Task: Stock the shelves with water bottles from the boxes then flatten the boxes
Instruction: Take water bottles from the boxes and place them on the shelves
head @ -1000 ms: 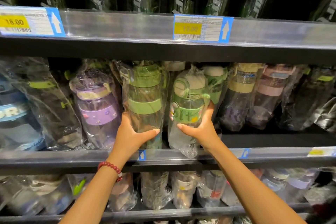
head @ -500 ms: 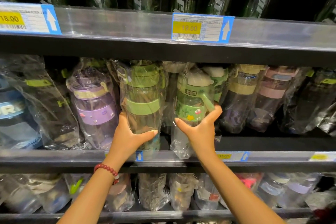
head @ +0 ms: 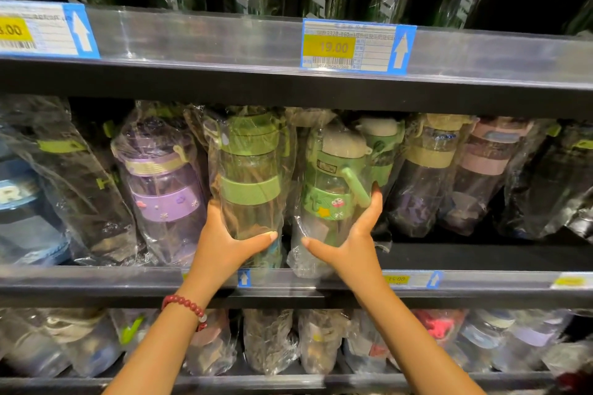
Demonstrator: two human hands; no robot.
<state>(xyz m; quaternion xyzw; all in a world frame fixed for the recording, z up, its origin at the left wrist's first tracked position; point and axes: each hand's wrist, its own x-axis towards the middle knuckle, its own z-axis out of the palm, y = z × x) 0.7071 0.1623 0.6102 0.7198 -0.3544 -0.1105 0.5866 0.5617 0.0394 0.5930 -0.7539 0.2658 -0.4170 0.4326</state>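
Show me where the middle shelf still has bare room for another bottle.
One bare patch: the dark middle shelf floor in front of the yellow-banded bottle and pink-banded bottle, right of the right hand. Elsewhere crowded: the left hand grips a green-banded bottle beside the purple bottle, wrappers touching.

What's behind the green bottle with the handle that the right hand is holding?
Directly behind the green handled bottle, another bagged green bottle with a pale cap shows above and to its right. The front bottle, its bag and the right hand hide the rest, so how deep the row runs is unseen.
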